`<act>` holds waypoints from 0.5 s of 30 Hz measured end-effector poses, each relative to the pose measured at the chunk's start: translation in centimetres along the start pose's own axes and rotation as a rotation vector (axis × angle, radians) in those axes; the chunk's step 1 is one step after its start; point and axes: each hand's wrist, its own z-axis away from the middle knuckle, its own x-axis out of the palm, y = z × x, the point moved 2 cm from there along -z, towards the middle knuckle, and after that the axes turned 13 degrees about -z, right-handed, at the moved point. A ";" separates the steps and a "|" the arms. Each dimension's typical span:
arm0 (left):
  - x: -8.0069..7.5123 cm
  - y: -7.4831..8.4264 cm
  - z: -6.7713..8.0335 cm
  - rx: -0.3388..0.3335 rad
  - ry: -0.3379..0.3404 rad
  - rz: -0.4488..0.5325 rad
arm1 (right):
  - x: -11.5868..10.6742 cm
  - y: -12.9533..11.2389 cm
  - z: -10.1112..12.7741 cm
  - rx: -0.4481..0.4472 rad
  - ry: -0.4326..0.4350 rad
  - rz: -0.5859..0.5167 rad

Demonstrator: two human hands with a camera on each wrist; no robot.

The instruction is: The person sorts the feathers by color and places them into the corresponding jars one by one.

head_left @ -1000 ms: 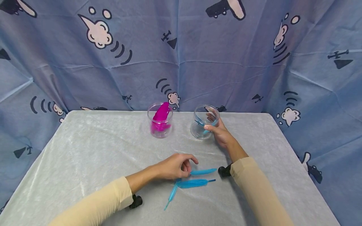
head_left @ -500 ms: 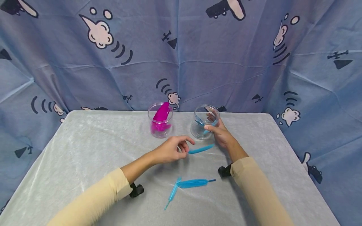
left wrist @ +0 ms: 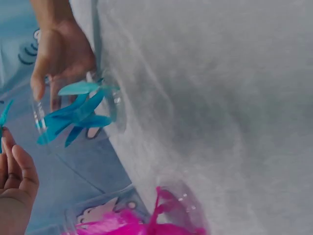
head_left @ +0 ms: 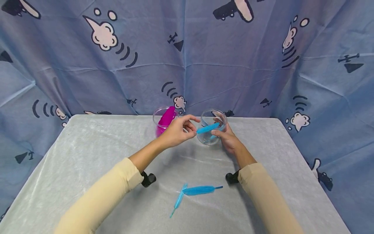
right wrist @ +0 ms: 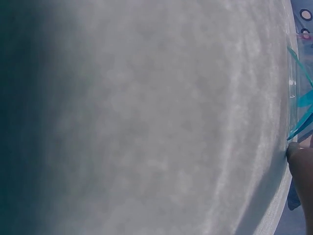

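My left hand (head_left: pixel 178 131) pinches a blue feather (head_left: pixel 208 128) by its quill and holds it level at the rim of a clear jar (head_left: pixel 211 127). My right hand (head_left: pixel 226 136) grips that jar from the right side. The left wrist view shows blue feathers (left wrist: pixel 73 115) inside the jar (left wrist: pixel 110 105), with the right hand (left wrist: pixel 58 54) behind it. A second clear jar (head_left: pixel 163 123) to the left holds pink feathers (head_left: pixel 166 118). Two blue feathers (head_left: pixel 198 189) lie on the table near me.
The table (head_left: pixel 87 156) has a pale grey cloth. A blue printed curtain (head_left: pixel 187 55) hangs behind and on both sides. The right wrist view shows mostly the grey cloth (right wrist: pixel 146 117) and the jar's edge (right wrist: pixel 296 88).
My left hand has lifted one blue feather off the table and carried it away from me up to the jar's rim. The right hand and jar stayed in place.
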 end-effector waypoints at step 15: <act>-0.4 0.4 -4.0 -0.066 0.033 -0.031 | 0.0 -0.1 -0.1 0.071 0.038 0.024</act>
